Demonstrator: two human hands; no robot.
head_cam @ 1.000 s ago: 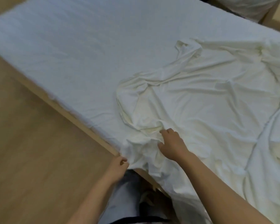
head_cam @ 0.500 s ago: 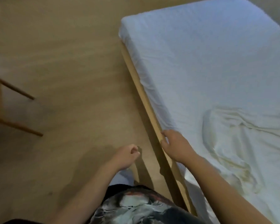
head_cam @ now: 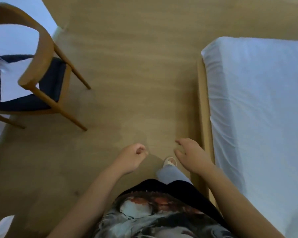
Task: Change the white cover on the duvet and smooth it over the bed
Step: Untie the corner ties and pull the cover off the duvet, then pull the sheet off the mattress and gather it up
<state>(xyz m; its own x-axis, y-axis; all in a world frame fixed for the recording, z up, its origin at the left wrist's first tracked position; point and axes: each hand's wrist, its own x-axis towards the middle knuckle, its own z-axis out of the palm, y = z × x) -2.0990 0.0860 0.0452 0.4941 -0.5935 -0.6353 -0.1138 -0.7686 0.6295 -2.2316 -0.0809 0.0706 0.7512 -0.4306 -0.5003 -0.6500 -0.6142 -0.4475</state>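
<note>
A person stands left of the bed [head_cam: 265,100], its length running straight away from them. Beside its wooden frame [head_cam: 204,109], the left hand [head_cam: 132,158] is curled and empty, and the right hand [head_cam: 192,155] is loosely spread and empty.

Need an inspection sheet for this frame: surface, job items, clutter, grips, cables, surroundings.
Surface: mattress under a smooth white sheet, on a wooden bed frame; only part of it is in view.
Job's things: duvet and white cover not in view. White fabric lies on the chair seat, too blurred to identify.
Clutter: nothing seen.
Grips: left hand has its fingers curled and holds nothing, over the floor. Right hand has its fingers relaxed and holds nothing, beside the bed frame.
Cables: nothing seen.
Surroundings: wooden floor; wooden chair with a dark seat, across the floor from the bed.
</note>
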